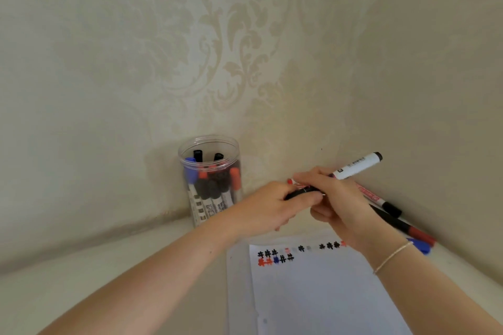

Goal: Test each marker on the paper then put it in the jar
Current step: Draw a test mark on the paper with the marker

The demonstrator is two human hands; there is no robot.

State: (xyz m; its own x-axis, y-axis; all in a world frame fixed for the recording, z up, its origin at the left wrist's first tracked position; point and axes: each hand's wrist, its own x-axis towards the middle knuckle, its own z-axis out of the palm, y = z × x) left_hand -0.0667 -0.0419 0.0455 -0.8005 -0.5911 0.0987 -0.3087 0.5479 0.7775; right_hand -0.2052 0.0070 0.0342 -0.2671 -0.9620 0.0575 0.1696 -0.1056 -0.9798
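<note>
The marker (356, 164) in hand is a whiteboard type with a white barrel, dark print along it and a black end that points up and to the right, above the far right of the table. The right hand (343, 201) curls its fingers round the barrel's lower part. The left hand (266, 209) meets it from the left, thumb and fingers closed on a black cap (300, 193) at the marker's other end; whether the cap is fully on or partly off cannot be told.

Left of the hands, against the patterned wall (217, 49), stands a clear plastic jar (209, 179), upright and without a lid. Inside it stand several markers (215, 187), packed close, with black, red and blue caps up and white printed barrels below.

Near the person lies a sheet of white paper (321, 294), its far edge carrying two short rows of small test marks (275, 257) in black, red and blue, with a few faint grey ones. Right of the paper, behind the right wrist, loose markers (402, 223) lie on the table (81, 280): a white one with red print and a black cap, a dark one with a red end, and a blue cap showing. A thin bracelet (392, 257) circles the right wrist.
</note>
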